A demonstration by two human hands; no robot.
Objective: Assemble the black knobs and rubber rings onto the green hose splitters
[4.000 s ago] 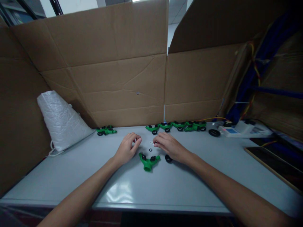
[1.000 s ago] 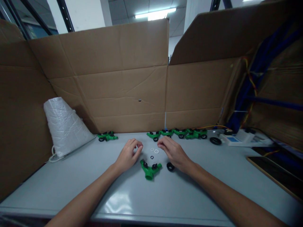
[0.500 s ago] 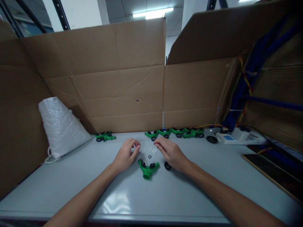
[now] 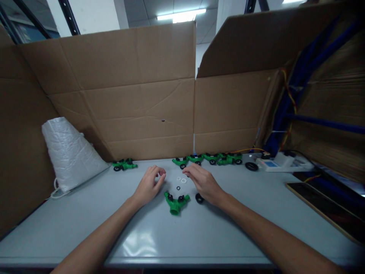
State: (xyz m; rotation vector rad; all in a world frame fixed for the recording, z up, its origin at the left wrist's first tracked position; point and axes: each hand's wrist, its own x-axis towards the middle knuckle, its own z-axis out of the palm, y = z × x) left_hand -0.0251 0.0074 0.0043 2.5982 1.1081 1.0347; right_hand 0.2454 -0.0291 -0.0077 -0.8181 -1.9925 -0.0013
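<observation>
A green Y-shaped fitting (image 4: pixel 176 202) with black knobs lies on the grey table (image 4: pixel 159 236) between my hands. My left hand (image 4: pixel 148 185) rests to its left, with the fingers curled and thumb and forefinger pinched together; what they hold is too small to make out. My right hand (image 4: pixel 202 183) lies to the right of the fitting, its fingers stretched forward and their tips beside two small white rings (image 4: pixel 181 179). A small black ring (image 4: pixel 178 188) lies just below those. A thicker black ring (image 4: pixel 199 198) sits under my right palm's edge.
A row of green fittings (image 4: pixel 209 159) lines the cardboard wall (image 4: pixel 137 114) at the back, and one more (image 4: pixel 124 165) lies further left. A white woven bag (image 4: pixel 68 152) leans at the left. At the right are a black ring (image 4: pixel 251 166), a white device (image 4: pixel 275 163) and a dark board (image 4: pixel 325 207).
Four seconds ago my right fingers were at one white ring; now two white rings lie just clear of them. Both hands have stayed nearly still; only the view has shifted.
</observation>
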